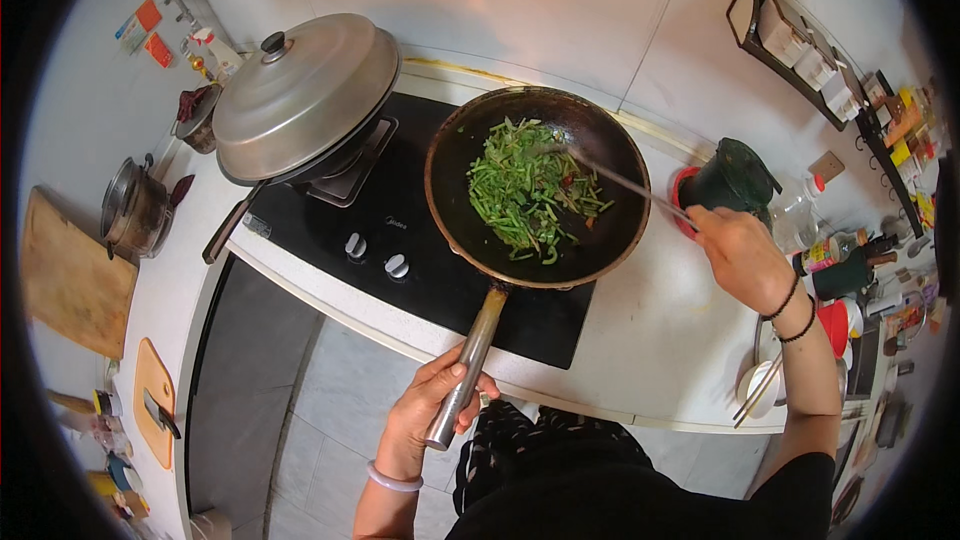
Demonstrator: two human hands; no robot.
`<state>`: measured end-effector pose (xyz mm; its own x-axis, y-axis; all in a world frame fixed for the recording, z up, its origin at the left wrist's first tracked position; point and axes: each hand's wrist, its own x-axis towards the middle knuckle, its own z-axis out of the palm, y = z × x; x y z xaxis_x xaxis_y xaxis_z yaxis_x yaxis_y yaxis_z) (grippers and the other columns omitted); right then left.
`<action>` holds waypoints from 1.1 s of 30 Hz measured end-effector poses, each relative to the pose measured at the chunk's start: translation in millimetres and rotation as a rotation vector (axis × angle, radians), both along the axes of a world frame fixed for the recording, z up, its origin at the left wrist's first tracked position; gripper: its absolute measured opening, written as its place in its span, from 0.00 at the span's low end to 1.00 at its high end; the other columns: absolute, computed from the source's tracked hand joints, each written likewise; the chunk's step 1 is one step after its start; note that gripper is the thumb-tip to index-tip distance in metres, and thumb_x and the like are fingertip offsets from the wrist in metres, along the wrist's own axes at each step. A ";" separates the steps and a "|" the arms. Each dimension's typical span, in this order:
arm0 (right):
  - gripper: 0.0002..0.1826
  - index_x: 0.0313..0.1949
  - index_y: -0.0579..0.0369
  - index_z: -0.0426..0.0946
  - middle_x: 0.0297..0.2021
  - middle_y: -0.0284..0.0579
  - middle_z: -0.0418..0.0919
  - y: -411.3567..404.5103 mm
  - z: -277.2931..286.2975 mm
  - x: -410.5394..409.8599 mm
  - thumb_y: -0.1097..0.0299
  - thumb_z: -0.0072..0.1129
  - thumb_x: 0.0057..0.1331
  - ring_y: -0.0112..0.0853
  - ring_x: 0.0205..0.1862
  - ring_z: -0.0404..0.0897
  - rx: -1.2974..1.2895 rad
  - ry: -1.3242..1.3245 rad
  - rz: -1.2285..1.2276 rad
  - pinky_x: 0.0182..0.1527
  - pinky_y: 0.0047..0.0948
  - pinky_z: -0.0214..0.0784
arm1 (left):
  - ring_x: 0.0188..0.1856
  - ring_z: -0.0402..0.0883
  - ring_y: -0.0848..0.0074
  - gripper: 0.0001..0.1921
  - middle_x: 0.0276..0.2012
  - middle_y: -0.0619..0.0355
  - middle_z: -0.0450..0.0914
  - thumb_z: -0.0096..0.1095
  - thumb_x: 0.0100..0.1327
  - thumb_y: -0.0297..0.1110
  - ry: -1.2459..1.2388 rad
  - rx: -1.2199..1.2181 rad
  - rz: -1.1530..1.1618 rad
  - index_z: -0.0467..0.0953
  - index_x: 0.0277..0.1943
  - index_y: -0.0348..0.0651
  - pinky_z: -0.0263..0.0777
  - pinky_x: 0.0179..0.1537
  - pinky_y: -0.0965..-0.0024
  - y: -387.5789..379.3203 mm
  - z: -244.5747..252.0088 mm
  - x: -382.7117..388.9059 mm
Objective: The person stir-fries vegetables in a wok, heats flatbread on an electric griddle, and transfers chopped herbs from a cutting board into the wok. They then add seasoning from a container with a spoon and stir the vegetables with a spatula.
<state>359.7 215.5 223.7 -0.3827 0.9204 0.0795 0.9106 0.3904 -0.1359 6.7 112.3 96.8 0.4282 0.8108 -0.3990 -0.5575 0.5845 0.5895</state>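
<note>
My left hand (439,397) is closed around the metal handle of a dark wok (607,240), which sits over the right side of a black gas cooktop (300,229). Chopped green vegetables (525,184) with a few red bits lie in the wok. My right hand (739,255) grips the end of a long metal cooking utensil (630,184) that reaches over the wok's right rim. Its far end is blurred among the greens, so its shape cannot be told.
A second pan with a domed metal lid (307,94) covers the left burner. Far left are a lidded pot (135,206) and a cutting board (154,382) with a knife (160,414). Right of the wok stand a dark green container (731,176), a clear plastic bottle (793,214) and a white bowl (759,390) with chopsticks.
</note>
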 end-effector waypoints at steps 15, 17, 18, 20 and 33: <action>0.24 0.54 0.61 0.73 0.28 0.47 0.74 -69.1 44.6 2.6 0.77 0.54 0.55 0.45 0.25 0.77 -0.126 -0.240 0.004 0.28 0.42 0.69 | 0.13 0.72 0.75 0.31 0.32 0.35 0.78 0.55 0.68 0.38 -0.013 0.005 0.015 0.56 0.66 0.24 0.65 0.10 0.76 1.6 -3.8 2.3; 0.24 0.53 0.60 0.73 0.27 0.46 0.73 -74.8 41.3 4.7 0.76 0.55 0.54 0.42 0.24 0.77 -0.170 -0.320 0.044 0.28 0.41 0.69 | 0.13 0.72 0.74 0.32 0.32 0.35 0.78 0.55 0.68 0.38 -0.013 0.007 0.021 0.56 0.66 0.24 0.65 0.10 0.76 1.7 -3.9 2.0; 0.24 0.52 0.60 0.74 0.26 0.45 0.73 -73.2 34.7 -0.8 0.74 0.55 0.54 0.41 0.24 0.78 -0.150 -0.404 0.068 0.27 0.41 0.69 | 0.13 0.72 0.74 0.32 0.32 0.35 0.78 0.55 0.68 0.38 -0.013 0.009 0.010 0.56 0.66 0.24 0.65 0.10 0.76 2.9 -2.3 3.5; 0.23 0.52 0.60 0.74 0.26 0.45 0.73 -58.8 6.1 -8.3 0.74 0.55 0.54 0.41 0.25 0.78 -0.054 -0.371 0.063 0.27 0.41 0.69 | 0.13 0.72 0.74 0.32 0.32 0.35 0.78 0.55 0.69 0.39 -0.016 0.035 -0.006 0.56 0.66 0.24 0.66 0.10 0.76 5.1 -2.8 5.8; 0.16 0.49 0.58 0.73 0.26 0.50 0.74 -6.6 -33.3 -0.9 0.74 0.54 0.60 0.46 0.25 0.77 0.120 -0.286 0.057 0.27 0.43 0.69 | 0.13 0.72 0.75 0.30 0.32 0.36 0.79 0.56 0.68 0.38 -0.021 0.012 0.002 0.58 0.65 0.26 0.66 0.11 0.76 6.5 -4.4 8.0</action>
<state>358.8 208.8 190.3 -0.4559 0.8874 0.0681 0.8815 0.4396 0.1726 14.7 118.8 92.4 0.4353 0.8162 -0.3799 -0.5710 0.5765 0.5845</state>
